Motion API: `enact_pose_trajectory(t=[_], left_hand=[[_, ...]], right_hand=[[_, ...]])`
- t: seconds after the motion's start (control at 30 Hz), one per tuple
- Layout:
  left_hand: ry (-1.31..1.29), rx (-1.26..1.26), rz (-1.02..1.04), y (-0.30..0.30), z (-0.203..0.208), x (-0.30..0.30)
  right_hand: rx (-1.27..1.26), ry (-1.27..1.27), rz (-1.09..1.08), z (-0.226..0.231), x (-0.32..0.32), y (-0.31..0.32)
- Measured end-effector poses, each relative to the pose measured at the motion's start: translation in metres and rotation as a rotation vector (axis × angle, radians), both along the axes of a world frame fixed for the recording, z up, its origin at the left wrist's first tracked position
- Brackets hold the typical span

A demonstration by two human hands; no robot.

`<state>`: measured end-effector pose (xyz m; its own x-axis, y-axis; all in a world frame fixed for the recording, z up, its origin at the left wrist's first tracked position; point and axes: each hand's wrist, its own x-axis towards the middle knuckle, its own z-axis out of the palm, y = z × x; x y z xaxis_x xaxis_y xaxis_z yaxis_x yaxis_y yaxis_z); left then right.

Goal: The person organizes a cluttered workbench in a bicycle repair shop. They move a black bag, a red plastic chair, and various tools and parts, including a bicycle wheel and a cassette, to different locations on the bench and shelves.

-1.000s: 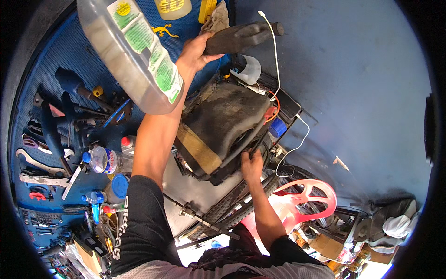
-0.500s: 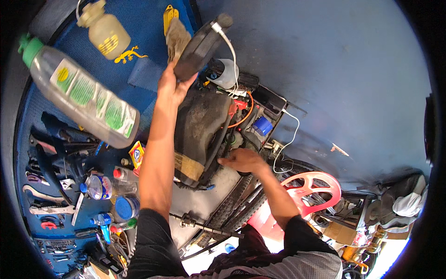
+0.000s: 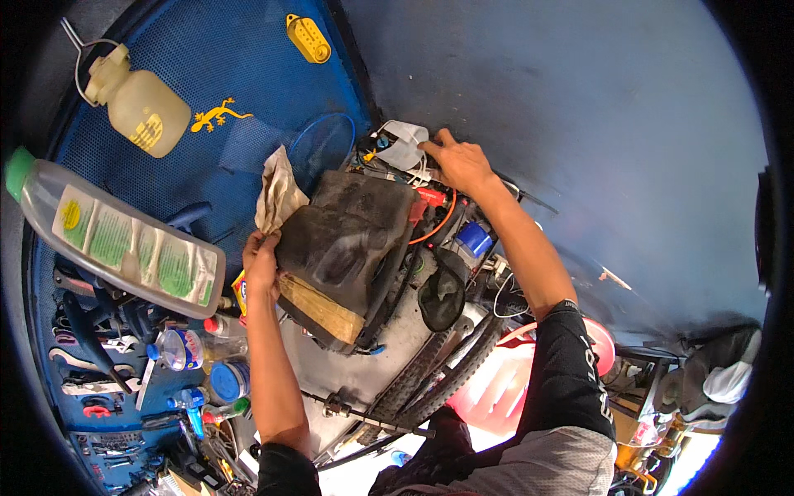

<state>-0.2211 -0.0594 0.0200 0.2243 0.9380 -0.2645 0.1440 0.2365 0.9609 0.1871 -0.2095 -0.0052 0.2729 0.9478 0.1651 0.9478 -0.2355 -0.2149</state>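
My left hand (image 3: pixel 261 263) is closed on the lower end of a crumpled beige rag (image 3: pixel 279 192). It is at the left edge of a worn black molded cover (image 3: pixel 343 219), which has a tan strip (image 3: pixel 321 307) along its near side. My right hand (image 3: pixel 461 164) reaches to the back of the cluttered surface, fingers bent beside a cut white plastic container (image 3: pixel 404 147) and a white cable (image 3: pixel 420 172). What those fingertips grip, if anything, is hidden. A red-handled thing (image 3: pixel 428 198), an orange cord (image 3: pixel 445 221) and a blue roll (image 3: pixel 474 239) lie below this hand.
Tools and bottles hang on the blue mesh wall at left, with a large clear bottle (image 3: pixel 124 236) and a beige squeeze bottle (image 3: pixel 147 107) jutting out. Bicycle tires (image 3: pixel 455 372) and a pink plastic chair (image 3: pixel 496 388) stand close to me. A blue wall (image 3: pixel 595 140) rises at right.
My left hand has come down with the rag; the dark oblong object it held with a white cable plugged in is no longer in it. My right hand has moved up and away to the back.
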Motion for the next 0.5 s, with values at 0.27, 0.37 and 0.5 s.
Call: enact_pose_trajectory(t=[0.27, 0.37, 0.5], left_hand=[[0.557, 0.917, 0.019, -0.101, 0.003, 0.025], [1.012, 0.946, -0.334, -0.172, 0.029, 0.047], [0.947, 0.948, -0.366, -0.168, 0.005, 0.05]], right_hand=[[-0.262, -0.256, 0.01, -0.045, -0.001, 0.052], [-0.174, -0.23, 0.087, -0.04, -0.002, 0.07], [-0.079, -0.232, 0.122, -0.02, -0.001, 0.078]])
